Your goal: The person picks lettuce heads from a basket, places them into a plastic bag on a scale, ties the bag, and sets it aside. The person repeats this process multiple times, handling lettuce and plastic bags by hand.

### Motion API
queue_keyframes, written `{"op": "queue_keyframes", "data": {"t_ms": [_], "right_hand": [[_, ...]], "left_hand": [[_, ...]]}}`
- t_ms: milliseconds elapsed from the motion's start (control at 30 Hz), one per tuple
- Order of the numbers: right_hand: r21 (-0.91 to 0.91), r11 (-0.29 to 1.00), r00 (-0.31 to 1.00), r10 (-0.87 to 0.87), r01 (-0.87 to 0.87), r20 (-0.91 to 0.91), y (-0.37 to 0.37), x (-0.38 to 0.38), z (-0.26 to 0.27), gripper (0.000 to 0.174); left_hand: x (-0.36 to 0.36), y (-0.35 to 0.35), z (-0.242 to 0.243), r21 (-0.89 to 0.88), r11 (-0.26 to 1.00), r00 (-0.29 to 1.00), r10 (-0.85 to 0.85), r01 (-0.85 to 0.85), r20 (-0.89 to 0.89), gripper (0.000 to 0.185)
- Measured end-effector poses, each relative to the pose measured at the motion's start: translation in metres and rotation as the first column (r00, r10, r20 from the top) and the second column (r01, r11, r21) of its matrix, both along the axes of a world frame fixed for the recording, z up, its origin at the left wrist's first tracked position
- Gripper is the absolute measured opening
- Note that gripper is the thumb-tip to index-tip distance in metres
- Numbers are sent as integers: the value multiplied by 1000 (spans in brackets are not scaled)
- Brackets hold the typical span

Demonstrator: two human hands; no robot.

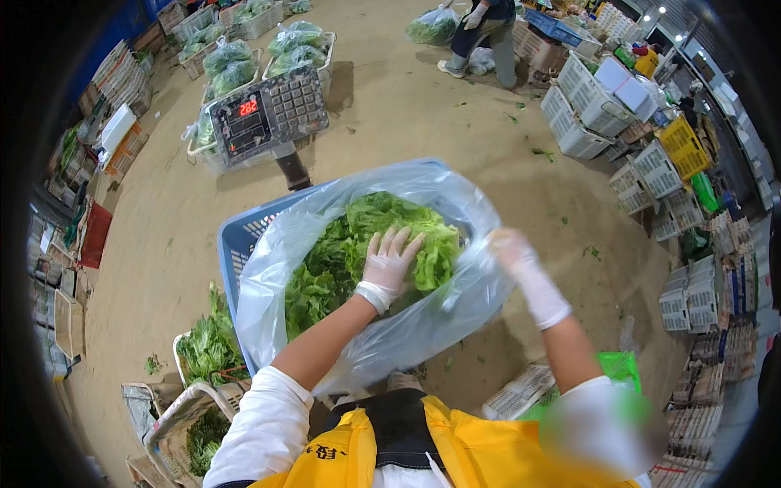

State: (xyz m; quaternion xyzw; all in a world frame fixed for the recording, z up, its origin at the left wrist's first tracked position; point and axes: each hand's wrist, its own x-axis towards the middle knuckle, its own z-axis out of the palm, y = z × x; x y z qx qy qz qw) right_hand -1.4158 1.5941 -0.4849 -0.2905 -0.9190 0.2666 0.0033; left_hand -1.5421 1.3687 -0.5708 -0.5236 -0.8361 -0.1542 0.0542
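Observation:
A clear plastic bag [268, 268] lines a blue plastic basket [229, 244], its mouth spread wide. Green leafy lettuce [381, 213] fills the bag's middle. My left hand [390, 262], in a thin translucent glove, lies on the lettuce with fingers apart. My right hand [515, 250], gloved too and slightly blurred, grips the bag's rim at the right side. Behind the basket stands the display of a digital scale [268, 116] with red lit digits, on a short post.
Crates of lettuce [210, 351] stand at lower left. A green crate [619, 369] and a white one [518, 390] lie at lower right. Bagged greens [232, 67] fill crates beyond the scale. Stacked crates [589, 100] line the right side. A co-worker [488, 36] stands at the top.

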Motion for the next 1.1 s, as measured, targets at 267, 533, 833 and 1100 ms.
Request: {"op": "queue_keyframes", "data": {"t_ms": [267,533,833,1100], "right_hand": [[-557,475,507,-242,-682,-827,-19,48,61,35],[-826,404,597,-572,-393,-563,-10,44,21,31],[-899,435,755,-576,-41,-314,-41,16,-39,22],[-883,463,809,-547,78,-215,-67,-52,-89,16]], "left_hand": [[-4,-23,-30,-67,998,995,0,7,103,64],[-15,-94,92,174,970,956,-203,168,212,70],[-90,-305,-19,-400,474,181,792,-785,583,72],[-128,-372,-84,-52,311,215,759,-949,614,31]]}}
